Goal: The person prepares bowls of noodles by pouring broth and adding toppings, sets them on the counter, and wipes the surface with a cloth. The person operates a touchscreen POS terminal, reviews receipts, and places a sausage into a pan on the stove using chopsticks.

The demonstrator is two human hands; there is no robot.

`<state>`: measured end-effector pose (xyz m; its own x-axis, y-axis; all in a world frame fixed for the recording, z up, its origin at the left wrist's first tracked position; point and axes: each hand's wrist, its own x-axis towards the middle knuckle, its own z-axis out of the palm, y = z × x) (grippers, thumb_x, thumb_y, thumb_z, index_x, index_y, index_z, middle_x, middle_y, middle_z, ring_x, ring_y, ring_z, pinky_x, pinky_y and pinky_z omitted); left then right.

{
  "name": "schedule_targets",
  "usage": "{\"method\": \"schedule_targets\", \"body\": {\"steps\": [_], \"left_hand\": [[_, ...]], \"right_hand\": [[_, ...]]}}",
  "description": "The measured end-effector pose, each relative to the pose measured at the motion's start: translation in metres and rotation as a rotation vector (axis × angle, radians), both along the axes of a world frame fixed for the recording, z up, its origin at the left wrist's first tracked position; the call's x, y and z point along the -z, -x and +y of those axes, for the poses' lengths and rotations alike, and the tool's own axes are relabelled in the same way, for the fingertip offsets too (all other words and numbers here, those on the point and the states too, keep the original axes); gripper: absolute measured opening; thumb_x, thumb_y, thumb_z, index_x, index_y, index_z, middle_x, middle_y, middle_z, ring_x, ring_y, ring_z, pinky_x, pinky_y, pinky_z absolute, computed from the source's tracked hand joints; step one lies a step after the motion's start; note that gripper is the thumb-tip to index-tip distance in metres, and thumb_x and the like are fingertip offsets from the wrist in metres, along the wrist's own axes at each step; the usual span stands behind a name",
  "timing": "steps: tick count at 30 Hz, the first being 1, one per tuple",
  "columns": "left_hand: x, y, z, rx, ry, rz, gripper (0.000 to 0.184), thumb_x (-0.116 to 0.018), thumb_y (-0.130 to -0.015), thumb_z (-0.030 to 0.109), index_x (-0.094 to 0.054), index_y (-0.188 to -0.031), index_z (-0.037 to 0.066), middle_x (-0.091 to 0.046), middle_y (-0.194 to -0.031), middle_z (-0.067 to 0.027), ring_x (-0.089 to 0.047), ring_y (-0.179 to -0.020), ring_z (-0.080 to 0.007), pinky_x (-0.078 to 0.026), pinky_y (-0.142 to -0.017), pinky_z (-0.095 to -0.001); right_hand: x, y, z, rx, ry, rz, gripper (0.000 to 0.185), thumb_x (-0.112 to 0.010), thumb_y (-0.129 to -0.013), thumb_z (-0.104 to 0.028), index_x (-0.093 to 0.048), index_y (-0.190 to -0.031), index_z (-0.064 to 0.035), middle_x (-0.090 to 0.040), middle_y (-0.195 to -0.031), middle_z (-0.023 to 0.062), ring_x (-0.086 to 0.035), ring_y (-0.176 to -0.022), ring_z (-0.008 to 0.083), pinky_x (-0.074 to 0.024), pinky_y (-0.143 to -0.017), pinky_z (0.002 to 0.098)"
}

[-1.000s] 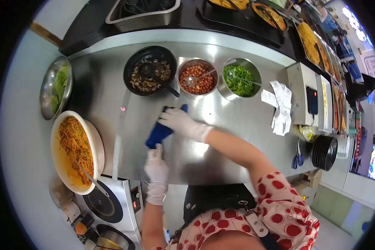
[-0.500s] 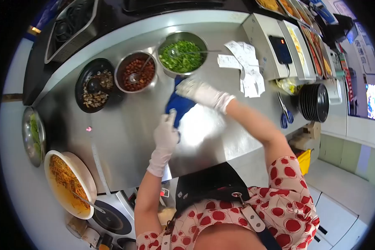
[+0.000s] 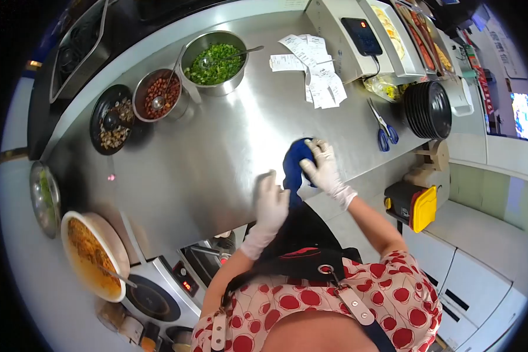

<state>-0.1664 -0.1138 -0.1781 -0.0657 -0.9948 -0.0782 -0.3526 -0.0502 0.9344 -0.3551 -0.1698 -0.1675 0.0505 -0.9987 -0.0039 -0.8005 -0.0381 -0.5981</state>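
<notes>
A crumpled blue cloth [image 3: 292, 170] lies at the front edge of the steel counter, its lower end hanging towards the black apron. My right hand [image 3: 324, 167], in a whitish glove, grips the cloth from above, with the thumb and fingers over its right side. Just left of the cloth is my left hand [image 3: 271, 202], also gloved. Its fingers are stretched out and a little blurred, and it holds nothing. Whether its fingertips touch the cloth I cannot tell.
Along the back stand a bowl of chopped greens [image 3: 216, 63], a bowl of peanuts [image 3: 159, 94] and a black bowl [image 3: 111, 120]. Paper receipts [image 3: 317, 73], scissors [image 3: 383, 126] and stacked black plates [image 3: 428, 110] are to the right. A large white bowl [image 3: 112, 246] stands left.
My right hand has drawn the blue cloth from beside the bowl of greens to the counter's front edge. My left hand has come off the cloth and moved right and nearer me. The view has shifted.
</notes>
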Motion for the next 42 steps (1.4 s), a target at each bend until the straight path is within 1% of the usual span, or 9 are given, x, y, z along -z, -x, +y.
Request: {"method": "schedule_targets", "body": {"steps": [3, 4, 7, 12, 18, 22, 25, 34, 42], "left_hand": [[-0.025, -0.069, 0.017, -0.200, 0.217, -0.374, 0.039, -0.061, -0.082, 0.003, -0.055, -0.121, -0.002, -0.054, -0.109, -0.0156, -0.056, -0.093, -0.0255, -0.047, -0.084, -0.0371], [-0.027, -0.089, 0.031, -0.374, -0.024, -0.284, 0.036, -0.060, -0.084, 0.004, -0.057, -0.118, -0.002, -0.056, -0.108, -0.0146, -0.055, -0.098, -0.0250, -0.045, -0.087, -0.0366], [-0.037, -0.138, 0.059, -0.469, 0.064, -0.611, 0.033, -0.057, -0.087, 0.002, -0.056, -0.120, -0.002, -0.057, -0.115, -0.0158, -0.054, -0.109, -0.0265, -0.042, -0.096, -0.0368], [-0.046, -0.114, 0.081, -0.708, 0.085, -0.322, 0.031, -0.052, -0.093, 0.003, -0.054, -0.123, -0.004, -0.058, -0.118, -0.0149, -0.056, -0.108, -0.0223, -0.044, -0.095, -0.0327], [-0.061, 0.090, 0.065, -0.420, 0.197, -0.386, 0.041, -0.056, -0.087, 0.000, -0.051, -0.127, -0.001, -0.052, -0.123, -0.0137, -0.050, -0.115, -0.0245, -0.038, -0.102, -0.0361], [-0.062, 0.213, 0.012, -0.178, 0.289, -0.592, 0.057, -0.065, -0.082, 0.010, -0.046, -0.134, 0.004, -0.039, -0.137, -0.0254, -0.041, -0.125, -0.0402, -0.031, -0.107, -0.0438], [-0.032, 0.245, -0.026, -0.025, 0.196, -0.724, 0.071, -0.074, -0.075, 0.024, -0.044, -0.136, 0.004, -0.036, -0.140, -0.0279, -0.037, -0.127, -0.0414, -0.031, -0.107, -0.0437], [0.011, 0.291, -0.073, 0.111, 0.321, -0.828, 0.061, -0.059, -0.085, 0.016, -0.037, -0.141, 0.004, -0.031, -0.146, -0.0234, -0.029, -0.133, -0.0444, -0.025, -0.111, -0.0454], [0.024, 0.345, -0.128, -0.063, 0.383, -0.671, 0.050, -0.056, -0.087, 0.015, -0.043, -0.134, 0.002, -0.036, -0.143, -0.0217, -0.029, -0.134, -0.0422, -0.021, -0.112, -0.0483]], "right_hand": [[-0.008, -0.072, -0.004, -0.156, 0.061, -0.011, 0.061, -0.070, -0.072, -0.024, -0.050, -0.126, -0.0037, -0.048, -0.125, 0.0217, -0.044, -0.118, 0.0368, -0.0357, -0.099, 0.0484], [0.011, -0.094, -0.005, -0.346, -0.024, -0.070, 0.067, -0.073, -0.069, -0.030, -0.049, -0.127, -0.0054, -0.048, -0.127, 0.0186, -0.043, -0.121, 0.0333, -0.0334, -0.101, 0.0495], [0.007, -0.134, 0.012, -0.657, 0.234, -0.010, 0.055, -0.067, -0.074, -0.031, -0.053, -0.123, -0.0090, -0.048, -0.124, 0.0120, -0.045, -0.115, 0.0305, -0.0325, -0.101, 0.0463], [0.015, -0.016, -0.009, -0.522, 0.364, 0.173, 0.042, -0.056, -0.082, -0.025, -0.055, -0.122, -0.0102, -0.051, -0.123, 0.0082, -0.044, -0.120, 0.0247, -0.0327, -0.101, 0.0464], [-0.020, 0.154, -0.018, -0.120, 0.314, -0.146, 0.048, -0.065, -0.077, -0.026, -0.056, -0.120, -0.0066, -0.051, -0.128, 0.0153, -0.046, -0.120, 0.0334, -0.0348, -0.100, 0.0489], [0.019, 0.293, 0.015, 0.219, 0.309, 0.322, 0.048, -0.064, -0.079, -0.034, -0.056, -0.120, -0.0106, -0.048, -0.129, 0.0215, -0.044, -0.120, 0.0342, -0.0367, -0.095, 0.0482], [-0.001, 0.295, 0.020, 0.129, 0.077, 0.367, 0.053, -0.065, -0.078, -0.038, -0.055, -0.122, -0.0093, -0.047, -0.131, 0.0198, -0.044, -0.120, 0.0350, -0.0362, -0.096, 0.0457], [0.009, 0.261, -0.078, 0.109, 0.187, 0.397, 0.053, -0.064, -0.078, -0.043, -0.060, -0.119, -0.0081, -0.053, -0.125, 0.0165, -0.046, -0.118, 0.0293, -0.0384, -0.095, 0.0419], [-0.036, 0.286, -0.055, -0.068, 0.413, -0.162, 0.033, -0.063, -0.080, -0.017, -0.060, -0.108, 0.0007, -0.054, -0.116, 0.0189, -0.048, -0.112, 0.0385, -0.0387, -0.096, 0.0465]]}}
